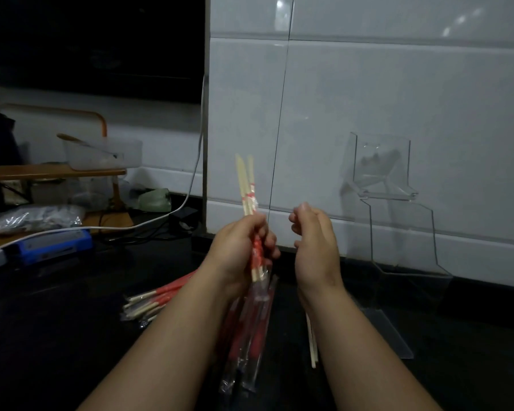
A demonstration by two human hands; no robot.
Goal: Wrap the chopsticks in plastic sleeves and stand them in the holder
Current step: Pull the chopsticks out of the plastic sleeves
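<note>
Here the left hand [238, 247] pinches chopsticks [245, 185]; the right hand [315, 241] curls empty before the clear holder [398, 203], wrapped pile [158, 298] below.

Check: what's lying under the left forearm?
Clear plastic sleeves with red print and a pile of red-banded wooden chopsticks on the black counter. The forearm hides the pile's other end.

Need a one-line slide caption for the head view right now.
Left hand grips part-sleeved chopsticks upright; right hand curled, empty; clear holder stands against the wall.
</note>
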